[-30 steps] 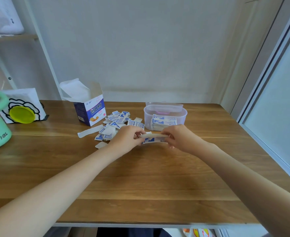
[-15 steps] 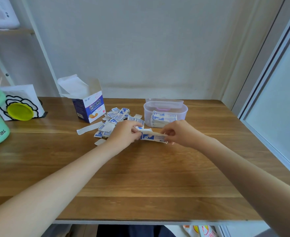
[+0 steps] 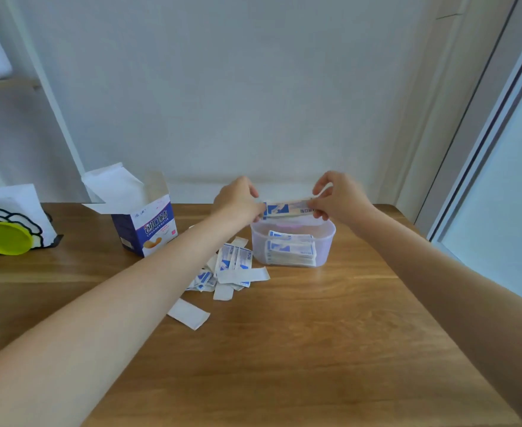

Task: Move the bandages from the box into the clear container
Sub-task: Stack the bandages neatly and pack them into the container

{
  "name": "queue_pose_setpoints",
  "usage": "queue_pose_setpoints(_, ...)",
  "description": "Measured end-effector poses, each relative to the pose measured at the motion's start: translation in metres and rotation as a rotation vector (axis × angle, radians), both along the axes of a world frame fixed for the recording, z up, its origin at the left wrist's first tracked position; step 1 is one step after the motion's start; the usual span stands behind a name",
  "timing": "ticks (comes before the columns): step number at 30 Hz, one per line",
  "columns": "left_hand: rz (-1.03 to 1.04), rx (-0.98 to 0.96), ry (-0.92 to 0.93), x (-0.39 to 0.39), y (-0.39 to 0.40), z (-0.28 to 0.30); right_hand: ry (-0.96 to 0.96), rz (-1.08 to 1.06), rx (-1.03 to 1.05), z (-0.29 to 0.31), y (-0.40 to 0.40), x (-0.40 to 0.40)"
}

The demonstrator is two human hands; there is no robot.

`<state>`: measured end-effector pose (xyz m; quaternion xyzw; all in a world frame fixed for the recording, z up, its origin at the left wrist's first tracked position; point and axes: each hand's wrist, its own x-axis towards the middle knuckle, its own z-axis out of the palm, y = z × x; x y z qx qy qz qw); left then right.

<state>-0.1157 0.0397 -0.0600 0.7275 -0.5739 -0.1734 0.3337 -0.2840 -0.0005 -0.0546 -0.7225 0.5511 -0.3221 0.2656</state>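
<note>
The left hand [image 3: 238, 200] and the right hand [image 3: 339, 197] are each pinching one end of a small stack of bandages [image 3: 287, 208], fingers clamped on it, the two hands apart by the length of the stack. Half a second ago the same stack was being squared low over the table [image 3: 315, 349], on the near side of the clear container [image 3: 324, 241]; it is now being held level, directly above the container's open mouth and clear of the rim. This is indicating that the aligning step is finished and the stack is being positioned for lowering.

The container is sitting toward the far edge of the table, right of centre, and is already holding a neat pile of bandages [image 3: 290, 249]. A loose heap of bandages [image 3: 232, 269] is still lying on the table just left of the container, so the transfer appears to be partly complete.

The box [image 3: 145, 226], standing open near the far left of the table, is showing Chinese characters with a line beneath that appears to read "CHUANGKOUTIE". Print on the wrappers is too small to read.
</note>
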Motion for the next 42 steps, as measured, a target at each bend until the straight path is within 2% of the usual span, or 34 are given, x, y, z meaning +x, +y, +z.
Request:
queue_pose_setpoints(2,-0.074,0.148,-0.186,-0.007,-0.015,-0.002,0.232,-0.011,0.044,-0.001,-0.009,0.002)
queue_pose_setpoints(5,-0.124,0.255,-0.405,-0.013,-0.030,-0.008,0.481,0.014,0.141,-0.009,-0.016,0.009)
queue_pose_setpoints(11,-0.234,0.434,-0.706,-0.023,-0.036,-0.006,0.723,0.053,0.186,-0.020,-0.020,0.018)
queue_pose_setpoints(14,-0.232,0.441,-0.750,-0.026,-0.039,-0.008,0.786,0.055,0.165,-0.023,-0.021,0.021)
queue_pose_setpoints(17,-0.238,0.453,-0.744,-0.027,-0.042,-0.011,0.830,0.067,0.168,-0.021,-0.021,0.020)
queue_pose_setpoints(20,-0.253,0.504,-0.710,-0.030,-0.043,-0.008,0.785,0.066,0.192,-0.013,-0.019,0.014)
queue_pose_setpoints(26,-0.213,0.648,-0.436,-0.030,-0.041,-0.004,0.585,0.090,0.482,-0.009,-0.001,0.010)
queue_pose_setpoints(31,-0.197,0.796,-0.203,-0.032,-0.033,-0.005,0.562,0.103,0.568,-0.014,0.005,0.016)
queue_pose_setpoints(35,-0.175,0.776,-0.082,-0.028,-0.033,-0.013,0.499,0.090,0.601,-0.018,0.003,0.015)
queue_pose_setpoints(39,-0.172,0.773,-0.079,-0.024,-0.032,-0.015,0.498,0.088,0.599,-0.019,0.004,0.015)
queue_pose_setpoints(42,-0.164,0.755,-0.176,-0.029,-0.028,-0.009,0.562,0.093,0.505,-0.013,0.009,0.016)
